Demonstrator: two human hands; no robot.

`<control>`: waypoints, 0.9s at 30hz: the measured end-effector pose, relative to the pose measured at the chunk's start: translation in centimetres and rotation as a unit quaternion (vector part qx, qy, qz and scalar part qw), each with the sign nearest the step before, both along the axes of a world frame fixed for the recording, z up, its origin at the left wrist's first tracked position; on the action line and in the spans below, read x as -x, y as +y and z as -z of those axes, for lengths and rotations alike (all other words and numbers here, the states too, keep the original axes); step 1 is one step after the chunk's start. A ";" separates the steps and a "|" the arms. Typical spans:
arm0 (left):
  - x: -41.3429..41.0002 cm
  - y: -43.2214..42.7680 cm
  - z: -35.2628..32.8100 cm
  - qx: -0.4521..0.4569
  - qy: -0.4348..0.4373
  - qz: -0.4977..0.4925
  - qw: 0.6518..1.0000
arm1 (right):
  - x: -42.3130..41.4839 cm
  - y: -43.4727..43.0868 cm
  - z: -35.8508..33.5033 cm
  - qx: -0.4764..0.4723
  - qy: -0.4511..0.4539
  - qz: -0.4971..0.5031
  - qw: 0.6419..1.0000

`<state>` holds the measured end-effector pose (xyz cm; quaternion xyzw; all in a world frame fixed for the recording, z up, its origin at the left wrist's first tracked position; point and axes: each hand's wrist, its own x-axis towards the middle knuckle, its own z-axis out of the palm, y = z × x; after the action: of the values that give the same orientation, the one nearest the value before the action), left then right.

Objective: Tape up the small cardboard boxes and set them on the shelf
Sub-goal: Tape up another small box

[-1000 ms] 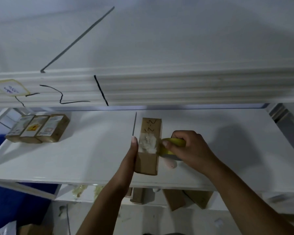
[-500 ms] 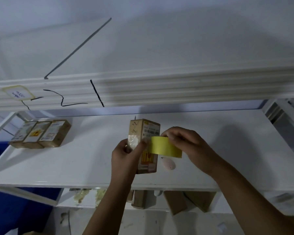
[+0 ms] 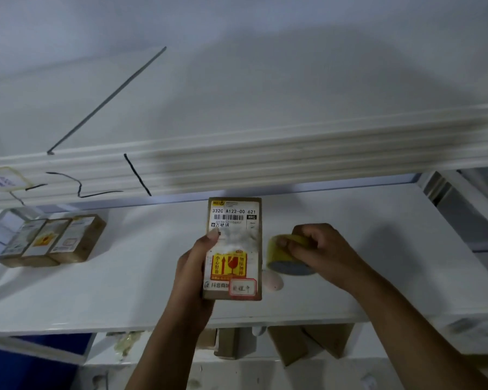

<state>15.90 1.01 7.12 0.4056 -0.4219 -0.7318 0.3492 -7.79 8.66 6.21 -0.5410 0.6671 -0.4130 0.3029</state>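
The left forearm rises from the bottom edge, and the left hand [image 3: 193, 266] grips a small cardboard box [image 3: 234, 249] along its left side. The thumb lies pressed flat on the printed label, its tip near the middle of the box's face. The other fingers go behind the box and are hidden. The box stands on end with its label facing the camera, held over the middle of the white shelf [image 3: 124, 282]; whether its lower end touches the shelf cannot be told. The right forearm comes in from the lower right. The right hand [image 3: 324, 249] is curled round a yellow tape roll [image 3: 289, 260], fingers bent over the top of the roll and fingertips pressing its outer band. The roll sits just beside the box's right edge, with a narrow gap between them. A small pale object [image 3: 274, 282] lies on the shelf below that gap. Three more boxes [image 3: 51, 239] lie side by side, touching, at the left end of the shelf, well apart from the hands. Further brown boxes [image 3: 293, 344] show on the level below.
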 end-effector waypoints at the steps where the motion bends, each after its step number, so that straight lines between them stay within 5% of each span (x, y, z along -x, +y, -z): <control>1: 0.4 0.2 0.4 -0.025 0.030 0.018 0.999 | -0.1 -0.2 -0.2 -0.007 -0.002 0.000 1.000; 5: 0.8 -0.3 1.3 -0.041 0.050 0.067 0.996 | 0.1 -0.5 -0.9 -0.019 0.001 -0.008 1.000; 10: 1.3 -0.9 2.8 0.150 -0.176 0.040 0.972 | -1.2 -0.3 0.8 -0.024 0.058 0.046 0.997; 18: 1.9 -0.5 2.8 0.130 -0.257 0.055 0.956 | -3.4 -0.5 1.2 -0.020 0.117 0.028 0.993; 20: 1.5 -0.4 2.7 0.089 -0.227 0.037 0.969 | -2.9 -0.4 0.7 -0.007 0.046 -0.012 0.999; 23: 0.3 -0.6 2.6 0.040 -0.120 0.013 0.992 | -0.9 -0.1 -0.2 -0.004 -0.209 -0.061 0.976; 27: -0.2 -0.8 1.9 0.002 -0.046 0.036 0.998 | -1.0 -0.5 0.7 0.038 -0.292 -0.133 0.947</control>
<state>16.14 0.17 5.22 0.4226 -0.4536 -0.7234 0.3039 -6.76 8.20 5.50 -0.4915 0.4556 -0.5341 0.5154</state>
